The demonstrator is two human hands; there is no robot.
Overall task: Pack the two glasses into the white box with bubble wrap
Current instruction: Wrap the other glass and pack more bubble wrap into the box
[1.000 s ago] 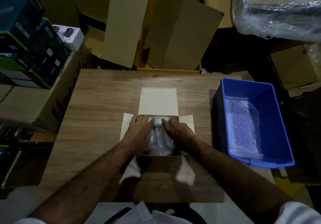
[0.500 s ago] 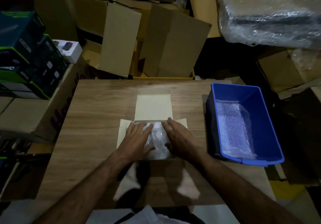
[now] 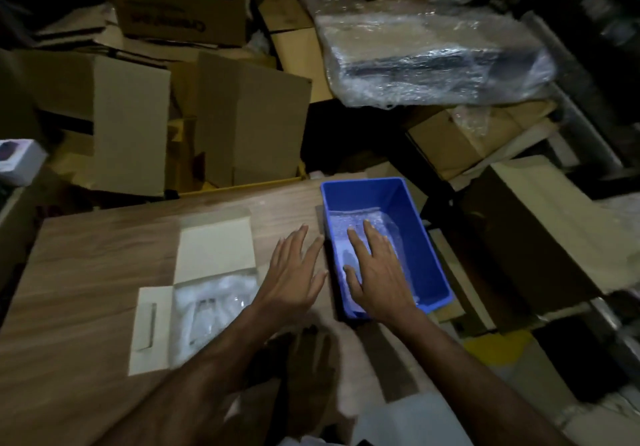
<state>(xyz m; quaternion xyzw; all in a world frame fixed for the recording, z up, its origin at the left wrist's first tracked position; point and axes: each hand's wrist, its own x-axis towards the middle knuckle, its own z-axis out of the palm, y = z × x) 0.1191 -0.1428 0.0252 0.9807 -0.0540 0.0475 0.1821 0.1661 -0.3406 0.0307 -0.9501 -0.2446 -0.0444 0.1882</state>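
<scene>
Right now the white box point(image 3: 194, 293) lies open on the desk point(image 3: 90, 255), lid flap folded back away from the person, side flap spread flat to the left. Inside is a bed of bubble wrap point(image 3: 211, 310) with the glasses point(image 3: 204, 321) wrapped in it; only faint clear outlines show, can't separate the two. The box sits just left of the left hand's fingers.

Desk is light wood-grain laminate. A blue bin point(image 3: 412, 237) sits at its right edge, holding a second sheet of bubble wrap point(image 3: 349, 227) along its floor. Room is dim and cluttered: brown cardboard boxes point(image 3: 207, 116) stacked beyond the desk's far edge, a large plastic-wrapped bundle point(image 3: 433, 61) beyond the bin, more cartons on the right, a small white retail box point(image 3: 17, 161) at the far left.

Left hand point(image 3: 294, 272) is palm down over the desk, between the white box and the bin, fingers straight and spread wide, holding nothing; fingertips just beside the bin's near-left wall. Whether it touches the desk, can't tell. Right hand point(image 3: 377, 272) reaches into the bin, palm down, fingers straight and slightly spread over the sheet there, gripping nothing. Contact with the sheet looks likely but isn't clear. Both forearms come in from the bottom edge of the head view.
</scene>
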